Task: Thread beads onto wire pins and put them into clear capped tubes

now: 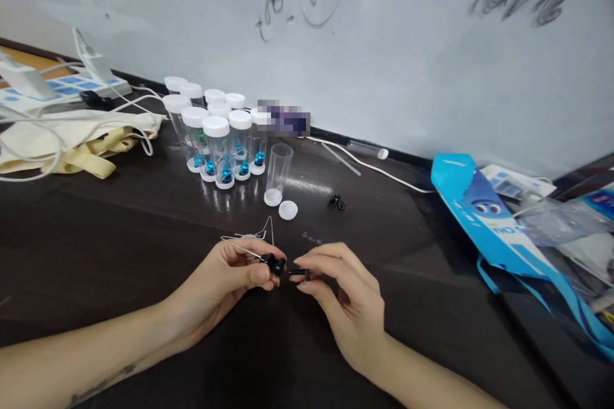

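Observation:
Between the thumb and fingers of my left hand (240, 271) is a small black piece (273, 264) with a bent thin metal wire (240, 244) running out of it. A short gap to the right, my right hand (343, 297) pinches a small black pin-like part (300, 273), its thin end facing the left hand's piece. The two black parts are apart. Beyond the hands, a clear plastic tube (279, 169) stands upright with a loose white cap (288, 209) beside it. More small black pieces (337, 202) lie to the right of that cap.
Several white-capped clear tubes (218, 153) with blue items inside stand at the back left. A cream cloth bag (81, 134) and white cables lie farther left. A blue lanyard pouch (484, 217) is on the right. The whiteboard (407, 45) borders the dark table (119, 236).

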`<state>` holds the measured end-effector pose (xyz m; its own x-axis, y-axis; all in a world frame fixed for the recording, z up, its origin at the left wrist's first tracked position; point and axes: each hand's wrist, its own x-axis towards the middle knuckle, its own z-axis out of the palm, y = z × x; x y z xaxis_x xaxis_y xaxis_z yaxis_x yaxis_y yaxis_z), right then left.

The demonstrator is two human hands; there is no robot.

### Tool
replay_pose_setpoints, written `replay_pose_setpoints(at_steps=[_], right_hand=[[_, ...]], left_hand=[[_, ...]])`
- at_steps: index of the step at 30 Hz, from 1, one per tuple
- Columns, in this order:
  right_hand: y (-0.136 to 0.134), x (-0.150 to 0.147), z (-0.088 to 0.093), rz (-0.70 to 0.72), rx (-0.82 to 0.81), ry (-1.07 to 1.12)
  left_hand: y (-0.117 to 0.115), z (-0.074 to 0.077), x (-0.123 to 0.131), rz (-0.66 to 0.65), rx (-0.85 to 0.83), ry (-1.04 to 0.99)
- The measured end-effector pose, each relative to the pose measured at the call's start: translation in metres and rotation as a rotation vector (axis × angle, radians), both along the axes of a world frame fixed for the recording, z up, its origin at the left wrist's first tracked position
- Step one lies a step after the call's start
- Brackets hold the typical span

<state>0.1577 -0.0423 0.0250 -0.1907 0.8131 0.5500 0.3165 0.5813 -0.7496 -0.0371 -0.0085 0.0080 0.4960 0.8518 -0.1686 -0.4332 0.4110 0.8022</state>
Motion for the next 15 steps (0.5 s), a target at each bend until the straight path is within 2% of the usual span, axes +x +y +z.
replay_pose_setpoints(at_steps=[8, 15], right_hand=[[0.0, -0.0008, -0.0007, 0.054, 0.125, 0.003], [0.0015, -0.0007, -0.0033, 0.042, 0.175, 0.001]], left_hand=[[-0.0028, 0.0011, 0.001, -0.013, 0.004, 0.041], [-0.0041, 0.0053, 0.0038, 0.034, 0.018, 0.061]])
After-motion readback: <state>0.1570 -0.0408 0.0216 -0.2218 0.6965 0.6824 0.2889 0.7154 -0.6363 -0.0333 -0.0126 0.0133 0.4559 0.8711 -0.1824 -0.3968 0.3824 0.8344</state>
